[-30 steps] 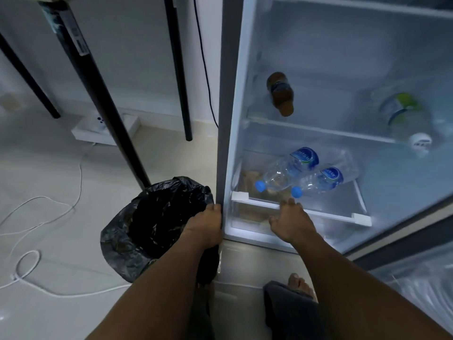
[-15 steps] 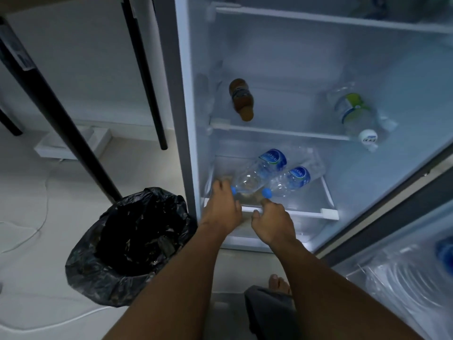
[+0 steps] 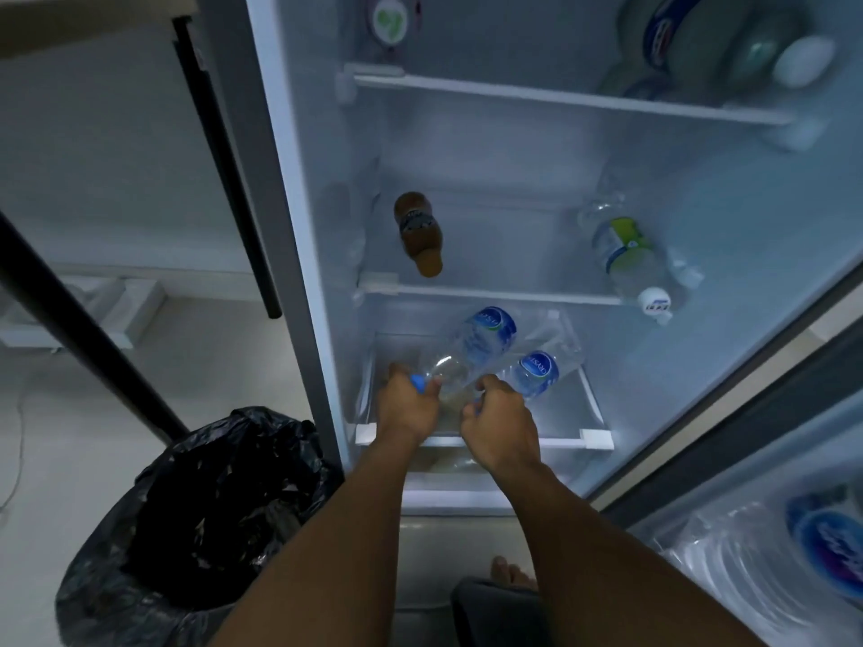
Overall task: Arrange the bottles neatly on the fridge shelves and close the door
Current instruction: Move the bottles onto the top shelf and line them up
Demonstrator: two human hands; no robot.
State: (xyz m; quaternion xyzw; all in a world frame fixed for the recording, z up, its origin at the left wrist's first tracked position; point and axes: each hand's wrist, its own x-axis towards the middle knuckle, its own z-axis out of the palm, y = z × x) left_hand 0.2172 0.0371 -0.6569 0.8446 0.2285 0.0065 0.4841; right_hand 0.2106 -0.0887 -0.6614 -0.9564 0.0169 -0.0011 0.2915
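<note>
Fridge (image 3: 537,189): open, lit inside, three white-edged shelves visible.

Door (image 3: 770,413): swung out to the right; its rack holds large clear bottles with blue labels (image 3: 822,553).

Bin (image 3: 201,520): lined with a black bag, on the floor just left of the fridge.

Top shelf (image 3: 560,98): a big bottle (image 3: 700,35) lying on its side at the right, blue band, white cap toward the camera.

Middle shelf (image 3: 490,294): brown bottle (image 3: 417,233) lying at the left, cap toward the front edge; clear bottle with a green label (image 3: 626,254) lying at the right, white cap at the shelf edge. The two are well apart.

Bottom shelf (image 3: 588,413): two clear water bottles with blue labels lying side by side, touching, necks toward the front.

Left water bottle (image 3: 476,343): neck and blue cap gripped by the left hand (image 3: 406,403), fingers curled around it.

Right water bottle (image 3: 534,371): neck end enclosed by the right hand (image 3: 499,422), fingers closed on it; its cap is hidden.

Foot (image 3: 511,572): bare toes on the floor below the fridge.
</note>
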